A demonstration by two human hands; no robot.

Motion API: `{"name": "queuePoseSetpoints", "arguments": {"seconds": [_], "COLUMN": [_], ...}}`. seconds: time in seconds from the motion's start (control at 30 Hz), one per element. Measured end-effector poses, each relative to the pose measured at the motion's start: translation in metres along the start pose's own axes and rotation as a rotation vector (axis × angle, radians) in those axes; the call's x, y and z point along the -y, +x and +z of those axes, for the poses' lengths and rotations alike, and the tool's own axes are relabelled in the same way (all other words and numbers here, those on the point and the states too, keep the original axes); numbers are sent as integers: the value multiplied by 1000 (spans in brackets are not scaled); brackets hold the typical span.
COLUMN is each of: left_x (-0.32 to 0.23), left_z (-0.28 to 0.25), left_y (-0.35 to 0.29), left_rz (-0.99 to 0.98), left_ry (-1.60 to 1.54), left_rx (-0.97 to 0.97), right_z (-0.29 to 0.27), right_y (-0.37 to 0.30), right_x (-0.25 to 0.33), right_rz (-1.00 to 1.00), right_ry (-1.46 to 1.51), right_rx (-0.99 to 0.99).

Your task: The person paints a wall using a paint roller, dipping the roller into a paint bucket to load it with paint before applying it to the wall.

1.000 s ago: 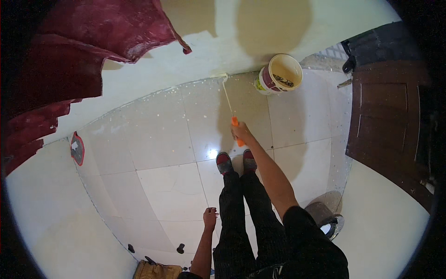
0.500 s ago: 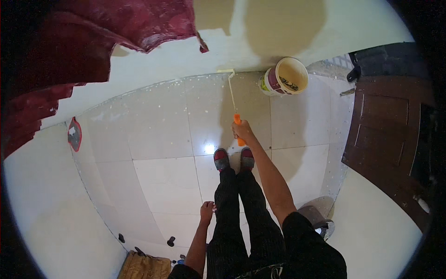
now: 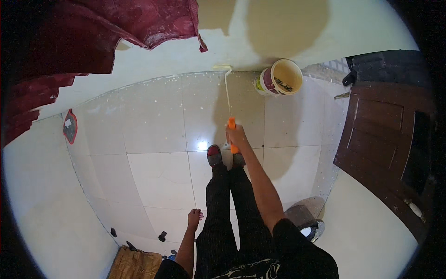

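Observation:
My right hand point(image 3: 236, 135) is closed round the orange handle of a paint roller point(image 3: 232, 122). Its thin pale rod runs forward from the handle, and the cream roller head lies against the bottom of the far wall point(image 3: 162, 58), just above the floor line. To the right of the roller head stands a paint bucket point(image 3: 286, 76), tilted in view, with cream paint inside and a dark patterned patch low in it. My left hand point(image 3: 195, 217) hangs beside my left leg, fingers loosely bent and apart, with nothing visible in it.
A dark red curtain point(image 3: 153, 23) hangs at upper left. Paint spots dot the tiled floor point(image 3: 158, 174). A brown door point(image 3: 378, 125) stands on the right. A red-rimmed grey object point(image 3: 70, 126) leans at the left wall. A brown cloth-like thing point(image 3: 134, 264) lies lower left.
The roller head has shifted slightly left along the foot of the wall, my right hand moving with it. The whole view has also shifted a little. My left hand still hangs down.

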State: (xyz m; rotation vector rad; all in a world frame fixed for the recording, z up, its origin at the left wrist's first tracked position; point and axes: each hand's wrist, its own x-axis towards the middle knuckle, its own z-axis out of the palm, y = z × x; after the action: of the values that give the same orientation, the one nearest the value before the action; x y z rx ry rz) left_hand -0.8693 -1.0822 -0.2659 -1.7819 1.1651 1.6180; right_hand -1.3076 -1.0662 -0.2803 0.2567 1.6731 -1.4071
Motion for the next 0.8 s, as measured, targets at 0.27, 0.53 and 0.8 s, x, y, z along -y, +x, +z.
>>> {"name": "queuePoseSetpoints", "arguments": {"seconds": [0.27,0.53,0.8], "left_x": [-29,-15,-23], "left_z": [13,5,4], "left_y": [-5,-3,-18], "left_rz": [87,279,9], "left_ry": [52,231,-94], "left_rx": [-19,-48,44], "right_z": [-1,4,-4], "right_y": [-41,-26,-86], "right_x": [8,-13,15], "right_rz": [76,-75,14], "right_ry": [94,-129,27], "right_rx": [12,-47,29]}}
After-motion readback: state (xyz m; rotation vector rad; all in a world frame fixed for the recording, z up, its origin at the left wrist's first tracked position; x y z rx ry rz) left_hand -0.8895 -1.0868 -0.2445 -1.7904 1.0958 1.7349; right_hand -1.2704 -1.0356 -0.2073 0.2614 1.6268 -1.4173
